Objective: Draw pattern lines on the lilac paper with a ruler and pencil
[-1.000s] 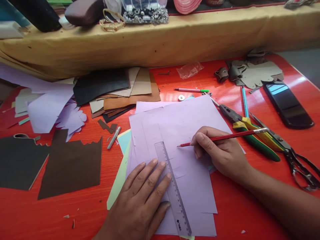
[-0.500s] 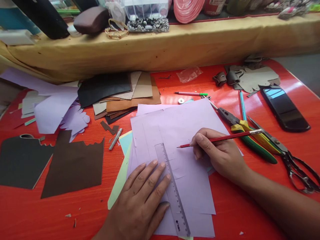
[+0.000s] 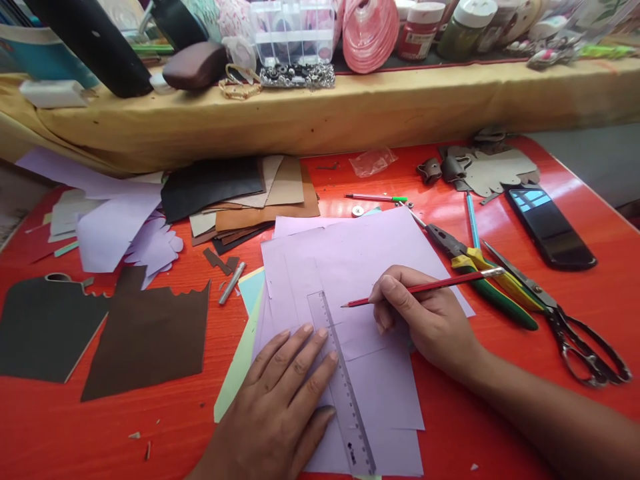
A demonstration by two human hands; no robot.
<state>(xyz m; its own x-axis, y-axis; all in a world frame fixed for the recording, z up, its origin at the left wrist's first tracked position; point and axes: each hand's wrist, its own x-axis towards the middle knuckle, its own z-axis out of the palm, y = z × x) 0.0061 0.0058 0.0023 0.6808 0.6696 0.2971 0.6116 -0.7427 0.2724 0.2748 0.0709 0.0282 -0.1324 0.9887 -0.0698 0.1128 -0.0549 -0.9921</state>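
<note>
Purple paper sheets [image 3: 380, 257] lie stacked in front of me, with a few thin lines drawn on the top one. My left hand [image 3: 287, 390] rests flat, fingers stretched out, pressing a clear plastic ruler [image 3: 350, 400] against the paper. The ruler runs slantwise from the sheet's middle down to its lower edge. In my right hand [image 3: 420, 317] is a red pencil [image 3: 430, 285], pinched between thumb and fingers. Its tip points left, near the ruler's upper end; I cannot tell whether it touches the paper. Green paper [image 3: 235, 373] peeks out under the left side of the stack.
Pliers [image 3: 490, 280], scissors [image 3: 575, 327] and a phone [image 3: 550, 227] lie to the right. Leather pieces [image 3: 215, 190] are piled at the back left; a brown piece [image 3: 150, 340] lies nearer. A cloth-covered ledge [image 3: 320, 117] with jars and boxes borders the red table [image 3: 165, 440].
My right hand has shifted slightly left with the pencil, bringing its tip closer to the ruler. My left hand stays on the ruler. The view has tilted up a little.
</note>
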